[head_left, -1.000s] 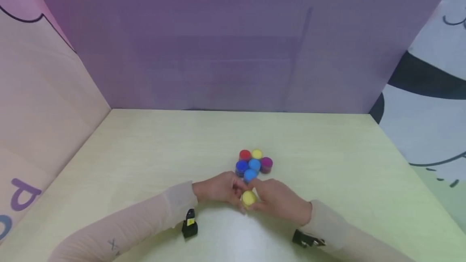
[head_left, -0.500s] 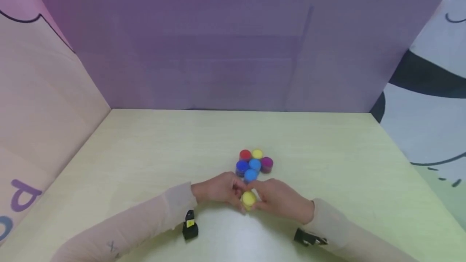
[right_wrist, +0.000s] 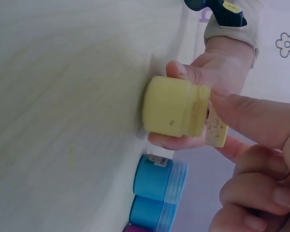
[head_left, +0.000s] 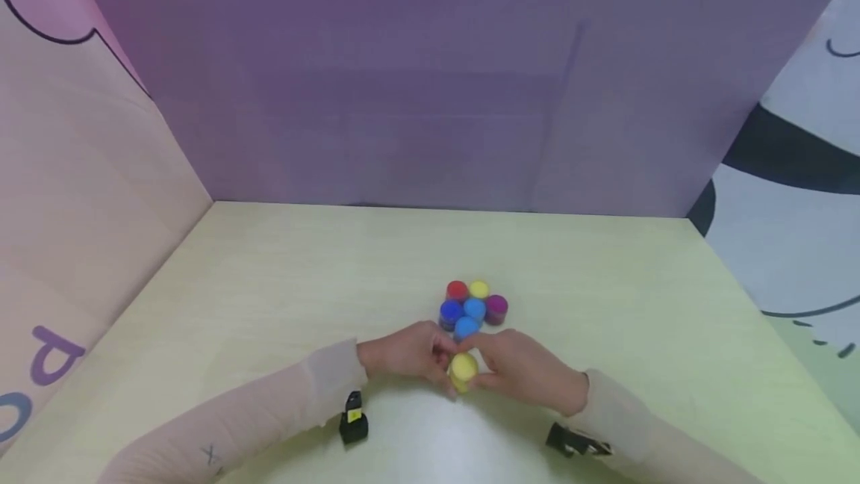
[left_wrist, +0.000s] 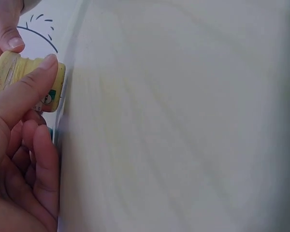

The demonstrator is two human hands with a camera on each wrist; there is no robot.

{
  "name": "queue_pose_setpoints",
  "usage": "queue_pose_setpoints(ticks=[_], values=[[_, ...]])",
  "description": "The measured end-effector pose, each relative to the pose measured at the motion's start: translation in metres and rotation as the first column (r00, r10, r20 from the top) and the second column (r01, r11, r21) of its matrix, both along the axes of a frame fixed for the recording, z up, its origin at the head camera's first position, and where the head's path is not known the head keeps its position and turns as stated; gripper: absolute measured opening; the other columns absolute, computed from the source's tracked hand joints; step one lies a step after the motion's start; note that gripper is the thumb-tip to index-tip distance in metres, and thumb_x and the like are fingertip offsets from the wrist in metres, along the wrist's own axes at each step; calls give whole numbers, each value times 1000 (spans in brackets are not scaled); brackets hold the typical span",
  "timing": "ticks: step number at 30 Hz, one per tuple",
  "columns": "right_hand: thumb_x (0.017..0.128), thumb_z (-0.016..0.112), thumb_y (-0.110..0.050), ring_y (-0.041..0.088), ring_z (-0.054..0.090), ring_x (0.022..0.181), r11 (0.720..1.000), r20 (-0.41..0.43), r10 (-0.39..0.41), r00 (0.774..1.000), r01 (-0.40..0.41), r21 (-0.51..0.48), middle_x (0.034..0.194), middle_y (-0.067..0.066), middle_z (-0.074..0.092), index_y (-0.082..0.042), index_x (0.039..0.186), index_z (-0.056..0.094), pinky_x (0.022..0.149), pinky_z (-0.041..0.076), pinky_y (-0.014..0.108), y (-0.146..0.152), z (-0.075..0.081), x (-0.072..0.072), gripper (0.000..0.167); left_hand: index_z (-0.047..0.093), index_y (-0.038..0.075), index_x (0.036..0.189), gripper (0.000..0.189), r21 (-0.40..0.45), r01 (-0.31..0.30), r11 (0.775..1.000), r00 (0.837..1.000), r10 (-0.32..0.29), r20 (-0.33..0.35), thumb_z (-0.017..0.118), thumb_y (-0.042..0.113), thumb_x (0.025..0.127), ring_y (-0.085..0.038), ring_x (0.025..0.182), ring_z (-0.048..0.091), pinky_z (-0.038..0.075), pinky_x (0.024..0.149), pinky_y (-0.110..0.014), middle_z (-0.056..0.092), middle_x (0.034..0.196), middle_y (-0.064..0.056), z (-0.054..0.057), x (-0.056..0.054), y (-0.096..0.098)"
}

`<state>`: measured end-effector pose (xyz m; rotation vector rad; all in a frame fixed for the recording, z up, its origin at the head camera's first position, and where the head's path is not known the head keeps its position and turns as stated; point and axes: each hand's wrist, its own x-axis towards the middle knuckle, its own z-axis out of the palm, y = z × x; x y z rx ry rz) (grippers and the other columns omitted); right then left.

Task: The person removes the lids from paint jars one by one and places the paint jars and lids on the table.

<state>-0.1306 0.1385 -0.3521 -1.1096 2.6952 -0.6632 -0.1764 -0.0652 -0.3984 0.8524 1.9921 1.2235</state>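
A small yellow paint jar (right_wrist: 171,107) stands at the table's near middle. My left hand (head_left: 410,353) grips its body between thumb and fingers, seen also in the left wrist view around the yellow jar (left_wrist: 52,92). My right hand (head_left: 527,372) pinches the yellow lid (right_wrist: 216,128) with thumb and forefinger, its other fingers curled. In the right wrist view the lid sits tilted at the jar's mouth, with a gap on the thumb's side. Just beyond the hands is a light blue jar (head_left: 466,328).
Behind the hands, several lidded jars form a cluster: a dark blue jar (head_left: 451,313), another light blue jar (head_left: 475,309), a purple jar (head_left: 496,308), a red jar (head_left: 457,290) and a yellow-lidded jar (head_left: 479,289). The pale table (head_left: 302,260) ends at a purple back wall (head_left: 403,95).
The yellow lid now stands higher above the jar body, with more of the body showing under it. The hands keep nearly the same place; the head view has shifted slightly.
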Motion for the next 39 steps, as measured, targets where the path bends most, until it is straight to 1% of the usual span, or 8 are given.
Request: queue_pose_setpoints(ticks=[8, 12, 15, 22, 26, 32, 36, 39], values=[[78, 76, -21, -4, 31, 50, 999, 2, -14, 1000, 14, -49, 56, -14, 37, -12, 105, 62, 45, 32, 16, 7, -1, 0, 32, 73, 15, 101, 32, -12, -17, 1000, 999, 17, 35, 81, 7, 70, -7, 53, 41, 37, 53, -18, 53, 59, 0, 4, 1, -3], [78, 76, -22, -3, 30, 50, 999, 5, -26, 1000, 26, -46, 56, -15, 36, -13, 105, 61, 46, 32, 16, 9, -2, -1, 32, 72, 14, 105, 35, -16, -23, 1000, 998, 24, 53, 80, 7, 72, -7, 53, 41, 37, 54, -18, 53, 59, 1, 4, 1, -5], [79, 76, -23, -3, 30, 50, 999, 13, -38, 999, 39, -32, 56, -14, 36, -12, 106, 61, 46, 32, 16, 11, -1, -2, 33, 72, 17, 106, 36, -26, -33, 999, 998, 34, 58, 80, 10, 72, -8, 54, 40, 36, 55, -19, 51, 58, 3, 4, 0, -9], [79, 76, -22, -2, 30, 49, 997, 43, -70, 997, 72, -36, 55, -13, 37, -11, 108, 62, 45, 32, 17, 17, -1, -5, 35, 73, 23, 104, 34, -44, -98, 994, 993, 101, 57, 81, 14, 72, -10, 55, 43, 38, 60, -22, 52, 58, 0, 7, -2, -18], [79, 75, -23, -1, 31, 49, 994, 67, -104, 992, 106, -16, 55, -13, 38, -11, 108, 62, 45, 32, 18, 20, -1, -6, 35, 72, 25, 104, 34, -86, -139, 987, 989, 143, 47, 81, 16, 72, -10, 56, 44, 40, 64, -25, 53, 58, 1, 9, -5, -23], [79, 75, -24, 0, 32, 50, 990, 52, -141, 989, 140, 15, 56, -12, 40, -9, 108, 61, 46, 32, 18, 28, -2, -11, 36, 72, 25, 106, 36, -122, -188, 975, 981, 192, 26, 82, 20, 71, -12, 57, 45, 41, 67, -28, 53, 60, 0, 13, -7, -32], [80, 74, -24, 1, 32, 50, 987, 20, -162, 987, 162, 24, 56, -11, 40, -9, 108, 61, 46, 32, 19, 33, -2, -15, 35, 71, 26, 107, 38, -147, -225, 963, 973, 230, 13, 83, 24, 71, -12, 59, 45, 40, 67, -28, 52, 61, 0, 13, -12, -40], [81, 74, -25, 2, 32, 50, 982, 10, -187, 982, 187, 19, 56, -10, 39, -7, 109, 61, 45, 32, 20, 38, -1, -18, 36, 71, 25, 109, 39, -150, -254, 956, 967, 255, -7, 82, 23, 72, -12, 59, 45, 41, 67, -28, 52, 61, 0, 13, -16, -47]])
